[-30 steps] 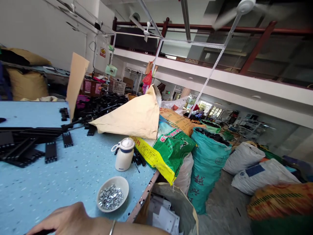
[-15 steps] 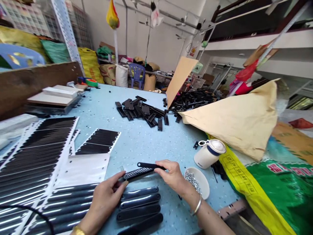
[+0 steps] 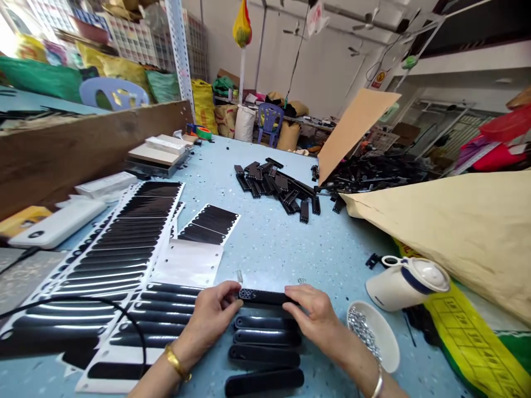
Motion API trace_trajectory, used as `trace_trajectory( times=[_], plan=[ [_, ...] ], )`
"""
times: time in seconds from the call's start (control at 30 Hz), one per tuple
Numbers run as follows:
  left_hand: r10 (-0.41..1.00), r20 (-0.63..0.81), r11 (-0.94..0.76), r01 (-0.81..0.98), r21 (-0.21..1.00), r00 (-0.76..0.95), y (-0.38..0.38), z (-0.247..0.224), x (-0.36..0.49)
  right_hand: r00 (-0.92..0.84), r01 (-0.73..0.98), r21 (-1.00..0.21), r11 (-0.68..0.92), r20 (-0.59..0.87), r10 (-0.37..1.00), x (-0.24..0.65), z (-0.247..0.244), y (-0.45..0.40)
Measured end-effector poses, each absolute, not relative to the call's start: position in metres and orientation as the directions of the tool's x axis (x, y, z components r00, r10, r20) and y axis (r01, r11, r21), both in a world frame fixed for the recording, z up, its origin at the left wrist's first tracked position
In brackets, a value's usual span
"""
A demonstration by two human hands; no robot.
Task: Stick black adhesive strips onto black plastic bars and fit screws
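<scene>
A black strip with a patterned left end (image 3: 265, 297) lies crosswise between my hands, above a column of several glossy black strips (image 3: 267, 336) on the blue table. My left hand (image 3: 215, 309) pinches its left end between thumb and fingers. At its right end, my right hand (image 3: 309, 309) has thumb and fingertips closed on it. Sheets of black adhesive strips (image 3: 120, 237) lie left of my hands. A white bowl of small silvery parts (image 3: 388, 337) is right of my right hand.
A white lidded mug (image 3: 394, 284) stands behind the bowl. Black pieces (image 3: 277, 185) are heaped mid-table, with a cardboard sheet (image 3: 352, 132) and brown paper (image 3: 448, 215) to the right. At left are a wooden board (image 3: 83, 143) and a white device (image 3: 58, 224).
The thin black strip in my right hand has come down onto the patterned piece, covering most of it. My right hand has lowered to its right end. The view has turned left.
</scene>
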State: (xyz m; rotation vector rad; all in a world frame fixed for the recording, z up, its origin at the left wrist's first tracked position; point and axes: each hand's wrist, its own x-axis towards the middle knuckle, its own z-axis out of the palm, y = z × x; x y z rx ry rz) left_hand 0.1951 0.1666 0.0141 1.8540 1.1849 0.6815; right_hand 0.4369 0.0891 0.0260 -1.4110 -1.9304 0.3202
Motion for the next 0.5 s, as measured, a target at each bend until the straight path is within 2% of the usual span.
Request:
trace_trajectory(
  times=[0.17,0.5],
  plan=[
    [0.916,0.008,-0.213,0.470,0.857,0.400,0.165,0.014,0.197,-0.198,0.754,-0.532,0.386,0.377,0.905,0.426,0.028,0.098],
    [0.917,-0.008,-0.207,0.492,0.846,0.400,0.162,0.015,0.198,-0.201,0.785,-0.524,0.331,0.291,0.935,0.419,0.032,0.099]
  ],
)
